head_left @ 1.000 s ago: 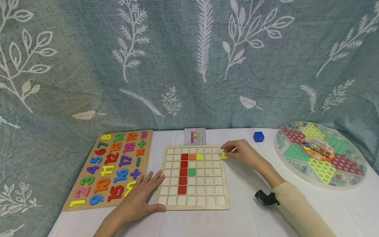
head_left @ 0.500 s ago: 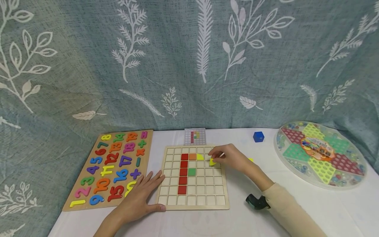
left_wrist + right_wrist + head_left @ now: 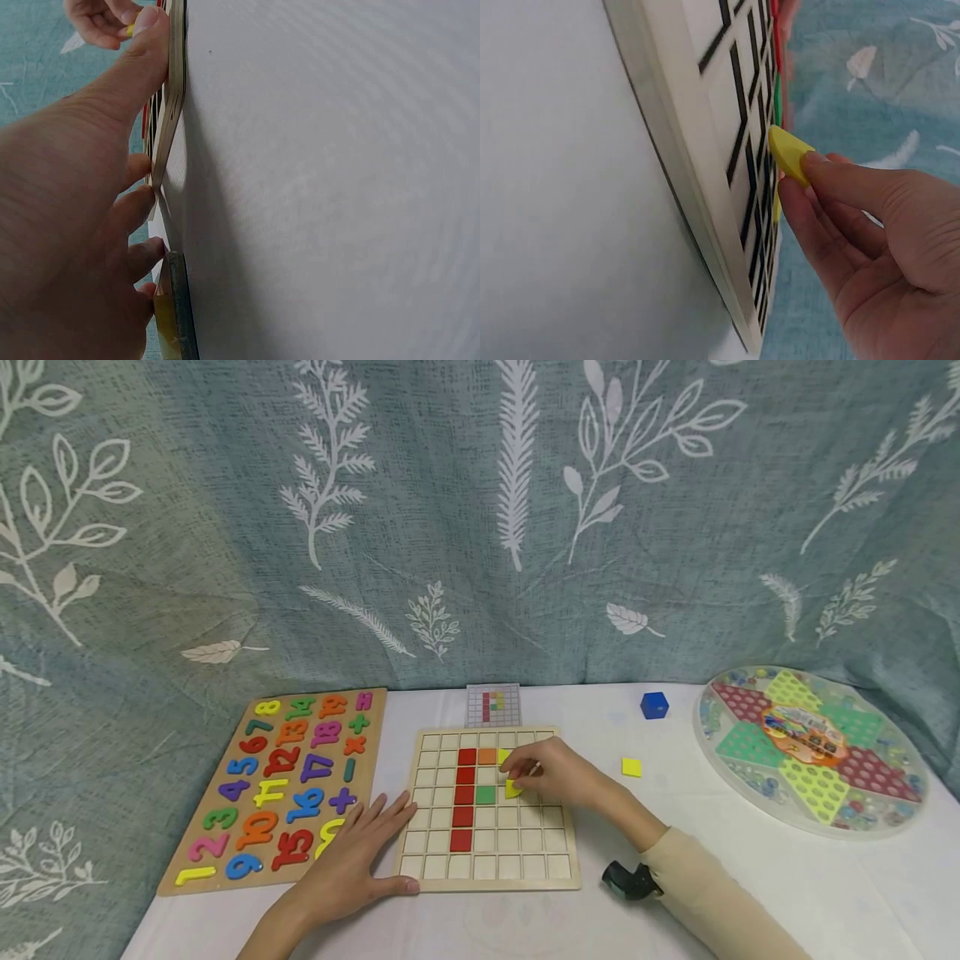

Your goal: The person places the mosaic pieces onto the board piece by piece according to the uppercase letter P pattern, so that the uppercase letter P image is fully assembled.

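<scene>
My right hand [image 3: 558, 770] pinches a yellow quarter-round piece [image 3: 787, 155] between thumb and fingertips, over the wooden grid board [image 3: 487, 866]. The piece is just right of a green square tile [image 3: 486, 795]. A column of several red tiles [image 3: 462, 817] lies in the grid, with an orange tile [image 3: 487, 757] beside the top one. Another yellow piece [image 3: 503, 757] next to the orange tile is partly hidden by my right fingers. My left hand [image 3: 352, 860] rests with spread fingers at the board's left side, its thumb on the near left corner.
A small printed pattern card [image 3: 492, 705] lies behind the grid board. On the left is a number puzzle board [image 3: 300, 777]. A yellow square tile [image 3: 632, 767], a blue cube [image 3: 655, 705] and a round Chinese checkers set [image 3: 813, 752] are on the right.
My right hand has carried the yellow quarter-round piece leftward from the board's right edge to beside the green tile. The yellow square tile on the table is uncovered. My left hand stays put.
</scene>
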`<state>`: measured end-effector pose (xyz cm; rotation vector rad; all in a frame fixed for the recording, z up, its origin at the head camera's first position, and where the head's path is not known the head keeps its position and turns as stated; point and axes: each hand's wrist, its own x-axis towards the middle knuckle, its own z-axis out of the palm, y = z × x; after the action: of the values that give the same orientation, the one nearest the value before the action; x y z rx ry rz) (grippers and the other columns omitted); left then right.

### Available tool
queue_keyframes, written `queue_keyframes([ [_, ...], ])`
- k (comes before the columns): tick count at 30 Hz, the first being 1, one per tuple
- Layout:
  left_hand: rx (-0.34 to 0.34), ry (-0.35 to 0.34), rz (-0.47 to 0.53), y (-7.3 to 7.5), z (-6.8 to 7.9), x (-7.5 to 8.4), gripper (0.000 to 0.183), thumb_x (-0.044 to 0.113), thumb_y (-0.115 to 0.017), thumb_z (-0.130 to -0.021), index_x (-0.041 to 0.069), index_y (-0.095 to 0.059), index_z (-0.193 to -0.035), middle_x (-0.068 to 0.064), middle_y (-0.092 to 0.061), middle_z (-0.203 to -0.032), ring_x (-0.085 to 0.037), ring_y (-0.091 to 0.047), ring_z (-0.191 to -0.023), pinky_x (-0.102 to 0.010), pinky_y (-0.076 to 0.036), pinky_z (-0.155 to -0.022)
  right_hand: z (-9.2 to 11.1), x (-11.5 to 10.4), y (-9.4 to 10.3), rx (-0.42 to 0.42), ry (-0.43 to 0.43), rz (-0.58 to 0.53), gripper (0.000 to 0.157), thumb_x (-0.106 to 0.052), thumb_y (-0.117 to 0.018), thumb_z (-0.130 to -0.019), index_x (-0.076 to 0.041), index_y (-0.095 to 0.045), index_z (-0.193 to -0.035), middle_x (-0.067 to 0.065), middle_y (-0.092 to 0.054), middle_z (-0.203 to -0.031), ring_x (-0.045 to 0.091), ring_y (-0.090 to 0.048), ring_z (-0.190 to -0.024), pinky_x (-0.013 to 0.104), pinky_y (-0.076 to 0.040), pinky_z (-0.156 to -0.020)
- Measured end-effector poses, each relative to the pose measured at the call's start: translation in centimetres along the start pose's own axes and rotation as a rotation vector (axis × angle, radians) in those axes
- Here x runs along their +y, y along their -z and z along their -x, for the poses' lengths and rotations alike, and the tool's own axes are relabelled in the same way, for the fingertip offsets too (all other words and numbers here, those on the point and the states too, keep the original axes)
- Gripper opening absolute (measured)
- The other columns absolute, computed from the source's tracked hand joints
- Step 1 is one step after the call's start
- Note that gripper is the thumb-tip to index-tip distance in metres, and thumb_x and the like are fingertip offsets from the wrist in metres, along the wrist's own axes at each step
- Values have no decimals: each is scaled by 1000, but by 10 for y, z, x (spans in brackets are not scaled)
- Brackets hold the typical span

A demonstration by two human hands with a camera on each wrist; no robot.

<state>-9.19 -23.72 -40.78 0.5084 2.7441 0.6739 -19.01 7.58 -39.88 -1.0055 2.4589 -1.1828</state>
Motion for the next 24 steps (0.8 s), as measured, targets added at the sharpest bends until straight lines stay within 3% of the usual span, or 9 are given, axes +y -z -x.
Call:
queue_keyframes([
  [24,7,-18,-2,-1,0,-1,102,70,-69,-71,13,-40,-151,-5,-29,-159,-39,-17,-147,-58,-6,-120,-6,-8,-17,14,-40,80,16,0,-71,-88,-5,-73,-103,0,-71,-92,9,-63,-82,21,-55,-74],
])
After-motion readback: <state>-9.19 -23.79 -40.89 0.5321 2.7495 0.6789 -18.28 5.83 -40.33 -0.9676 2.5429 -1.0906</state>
